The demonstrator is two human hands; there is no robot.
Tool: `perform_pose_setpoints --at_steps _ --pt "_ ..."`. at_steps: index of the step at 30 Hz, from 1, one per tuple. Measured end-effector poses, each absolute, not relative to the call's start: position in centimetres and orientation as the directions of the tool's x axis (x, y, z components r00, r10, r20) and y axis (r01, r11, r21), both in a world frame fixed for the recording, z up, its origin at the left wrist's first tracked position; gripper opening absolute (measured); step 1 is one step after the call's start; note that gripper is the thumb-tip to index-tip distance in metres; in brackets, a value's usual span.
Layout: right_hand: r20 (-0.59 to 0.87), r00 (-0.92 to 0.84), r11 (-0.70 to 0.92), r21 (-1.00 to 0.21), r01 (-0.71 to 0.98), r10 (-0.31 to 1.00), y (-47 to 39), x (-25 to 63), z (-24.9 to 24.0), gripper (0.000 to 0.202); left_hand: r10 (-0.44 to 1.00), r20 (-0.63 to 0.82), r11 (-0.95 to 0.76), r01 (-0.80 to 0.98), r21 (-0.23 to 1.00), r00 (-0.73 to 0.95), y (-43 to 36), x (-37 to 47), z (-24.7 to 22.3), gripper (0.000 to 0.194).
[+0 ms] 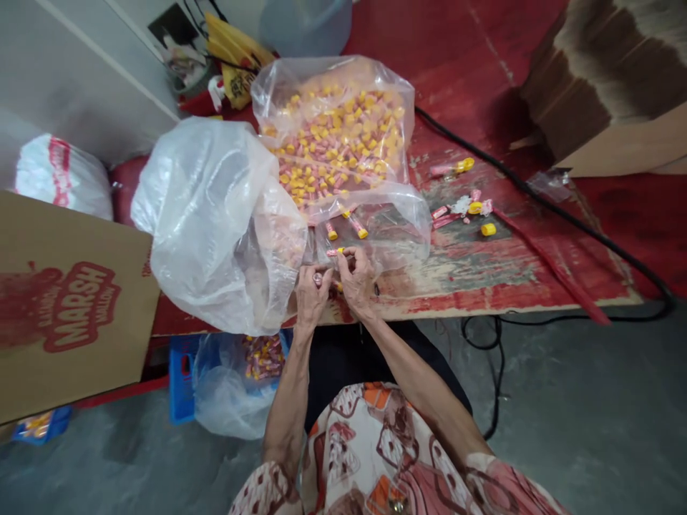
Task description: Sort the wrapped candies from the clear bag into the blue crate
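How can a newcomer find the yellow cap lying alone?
On the red table, look right of the clear bag of yellow-capped tubes. Just nearer its front edge than the pink and white scraps lies the yellow cap. Unlike its yellow neighbours, it touches no pink piece.

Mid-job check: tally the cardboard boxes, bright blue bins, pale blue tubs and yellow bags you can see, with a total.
Cardboard boxes: 2
Bright blue bins: 2
Pale blue tub: 1
Yellow bag: 1
Total: 6
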State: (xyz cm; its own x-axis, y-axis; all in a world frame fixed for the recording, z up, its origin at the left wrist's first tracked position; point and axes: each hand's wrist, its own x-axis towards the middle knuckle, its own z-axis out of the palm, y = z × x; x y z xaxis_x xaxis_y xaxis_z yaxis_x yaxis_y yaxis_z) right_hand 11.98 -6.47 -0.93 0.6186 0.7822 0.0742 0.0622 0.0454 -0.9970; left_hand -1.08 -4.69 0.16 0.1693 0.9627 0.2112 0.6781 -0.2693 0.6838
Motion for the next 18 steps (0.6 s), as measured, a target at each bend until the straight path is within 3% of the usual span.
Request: perform_pose_setpoints --at_steps 13,18 --pt "0.001 0.622 -0.001 -1.0 0.003 0.783 -6.7 12.2 -1.0 0.041 0.992 0.126 -0.121 0.518 0.847 0.025 -6.5 0.5 -0.9 0.022" --pt "-0.033 0.627 0.013 -0.998 -0.068 0.778 -6.8 12.3 -1.3 0.038 0.985 0.167 -0.167 0.463 0.871 0.04 -7.0 0.3 -0.4 0.023"
